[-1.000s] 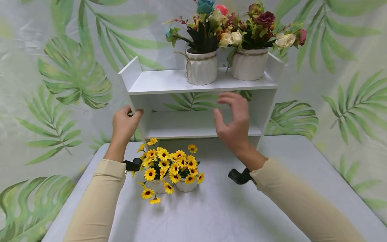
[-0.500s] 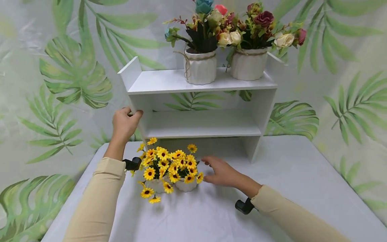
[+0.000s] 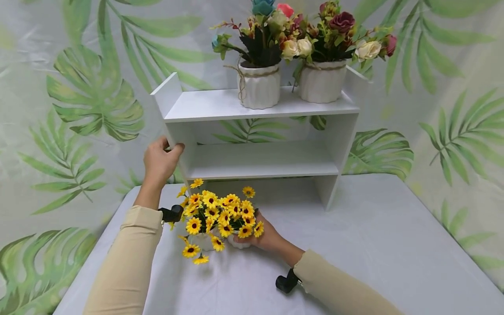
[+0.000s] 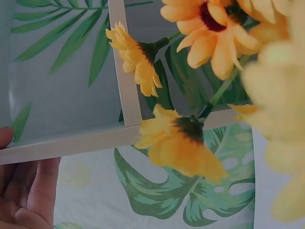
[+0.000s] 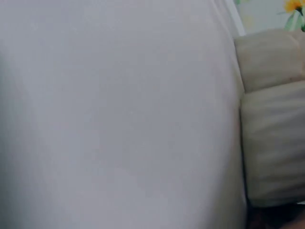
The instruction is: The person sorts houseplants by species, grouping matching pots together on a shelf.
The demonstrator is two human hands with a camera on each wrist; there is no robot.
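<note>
My left hand [image 3: 159,162] grips the left side panel of the white shelf [image 3: 260,159]. In the left wrist view its fingers [image 4: 44,188] lie on the panel's outer side, with the thumb on the inner side. With my right hand [image 3: 267,235] I hold the right one of two small white flowerpots [image 3: 239,242], the thumb across its front. The other fingers are hidden behind its yellow sunflowers [image 3: 245,211]. Close beside it on the left stands the second sunflower pot [image 3: 202,241]. The right wrist view shows neither the right hand's fingers nor the pot.
On the shelf's top board stand two larger white pots, the left one [image 3: 260,87] and the right one [image 3: 322,83], with mixed artificial roses. A white cloth [image 3: 354,245] covers the table. Behind hangs a leaf-print backdrop [image 3: 445,52].
My right hand has come down from in front of the shelf, then moved left to the right sunflower pot and taken hold of it. The left hand has stayed on the shelf's side panel.
</note>
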